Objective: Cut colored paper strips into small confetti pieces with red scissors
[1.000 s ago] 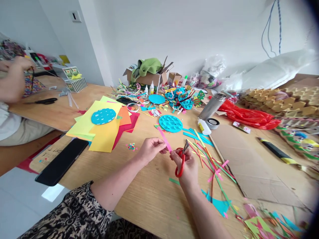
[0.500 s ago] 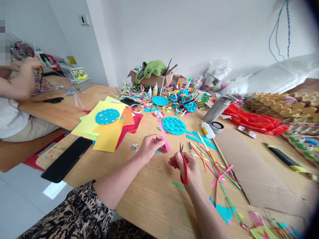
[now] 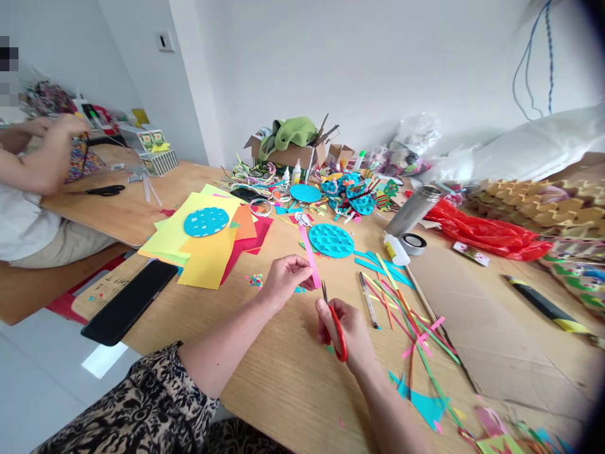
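Pink paper strip (image 3: 307, 250) is pinched between the thumb and fingers of my left hand (image 3: 287, 282), near its lower end, its length pointing away from me above the wooden table (image 3: 269, 384). My right hand (image 3: 352, 331) is curled around the red-handled scissors (image 3: 340, 343), whose blades point up and away from me. Their tips show just beside the strip's lower end; I can't tell whether they touch it.

Beyond my hands lies a blue scalloped oval (image 3: 331, 240), near the strip's far end. To the right of the scissors I have a pen (image 3: 368, 301), then a tangle of coloured paper strips (image 3: 399, 309) next to a flat cardboard sheet (image 3: 491, 334). Off to my left, a white-flecked blue oval (image 3: 206, 222) rests on yellow paper sheets (image 3: 205, 266), with a black phone (image 3: 130, 304) nearer me at the table's edge.
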Available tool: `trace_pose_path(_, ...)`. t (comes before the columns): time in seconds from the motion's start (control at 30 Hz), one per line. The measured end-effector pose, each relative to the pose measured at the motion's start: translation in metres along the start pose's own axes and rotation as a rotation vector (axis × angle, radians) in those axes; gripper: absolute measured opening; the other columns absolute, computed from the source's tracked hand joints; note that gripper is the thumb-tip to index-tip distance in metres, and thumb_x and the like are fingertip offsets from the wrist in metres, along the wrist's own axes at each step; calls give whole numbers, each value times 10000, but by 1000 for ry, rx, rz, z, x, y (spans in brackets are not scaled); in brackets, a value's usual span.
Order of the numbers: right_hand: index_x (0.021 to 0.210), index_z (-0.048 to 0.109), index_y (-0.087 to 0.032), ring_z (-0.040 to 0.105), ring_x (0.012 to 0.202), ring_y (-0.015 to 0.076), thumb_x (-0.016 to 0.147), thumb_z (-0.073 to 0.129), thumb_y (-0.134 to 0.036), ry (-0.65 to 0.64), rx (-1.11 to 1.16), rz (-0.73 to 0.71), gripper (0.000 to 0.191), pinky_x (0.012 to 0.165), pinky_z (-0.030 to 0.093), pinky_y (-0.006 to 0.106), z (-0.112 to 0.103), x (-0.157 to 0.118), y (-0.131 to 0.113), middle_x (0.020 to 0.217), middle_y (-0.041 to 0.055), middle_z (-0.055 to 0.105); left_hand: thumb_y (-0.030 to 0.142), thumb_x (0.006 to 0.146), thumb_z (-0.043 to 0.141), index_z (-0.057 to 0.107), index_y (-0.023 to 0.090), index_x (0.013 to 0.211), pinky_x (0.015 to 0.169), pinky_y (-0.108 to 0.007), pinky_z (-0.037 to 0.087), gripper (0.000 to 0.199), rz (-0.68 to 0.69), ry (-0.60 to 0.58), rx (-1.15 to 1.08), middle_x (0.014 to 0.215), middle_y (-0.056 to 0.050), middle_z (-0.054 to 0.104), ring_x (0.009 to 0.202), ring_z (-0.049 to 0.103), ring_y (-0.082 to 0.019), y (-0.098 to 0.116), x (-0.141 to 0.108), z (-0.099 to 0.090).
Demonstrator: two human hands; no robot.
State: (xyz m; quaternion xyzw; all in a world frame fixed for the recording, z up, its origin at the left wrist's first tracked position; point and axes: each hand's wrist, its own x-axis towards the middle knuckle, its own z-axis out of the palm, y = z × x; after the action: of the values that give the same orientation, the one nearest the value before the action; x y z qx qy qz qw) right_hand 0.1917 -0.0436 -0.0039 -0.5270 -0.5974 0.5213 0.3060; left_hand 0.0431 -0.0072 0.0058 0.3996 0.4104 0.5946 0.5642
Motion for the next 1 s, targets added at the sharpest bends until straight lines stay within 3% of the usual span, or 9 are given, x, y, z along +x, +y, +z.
trace_pose_path(0.2, 596, 421, -196, 479, 339, 111, 735, 579, -579, -16, 27, 42, 437, 368, 319, 197, 2, 1, -1, 392, -2, 547, 271, 671, 688, 576, 125, 724, 561, -300, 535, 191, -5, -21, -33, 594, -43, 679, 522, 641, -164, -3, 1, -1)
trace_pose_path(0.57, 596, 418, -195, 473, 336, 106, 722, 582, -593, -34, 71, 43, 448, 367, 317, 193, 2, 1, -2, 385, -3, 539, 266, 645, 703, 585, 119, 704, 547, -261, 516, 197, -22, -17, -37, 575, -38, 673, 502, 625, -139, -2, 1, -1)
trace_pose_path(1.0, 621, 437, -182, 449, 372, 85, 776, 489, -623, -71, 47, 15, 470, 390, 305, 190, 0, -1, -6, 441, 18, 570, 287, 650, 700, 593, 127, 705, 563, -278, 526, 200, 4, -36, 11, 577, -31, 672, 512, 627, -140, -2, 1, -2)
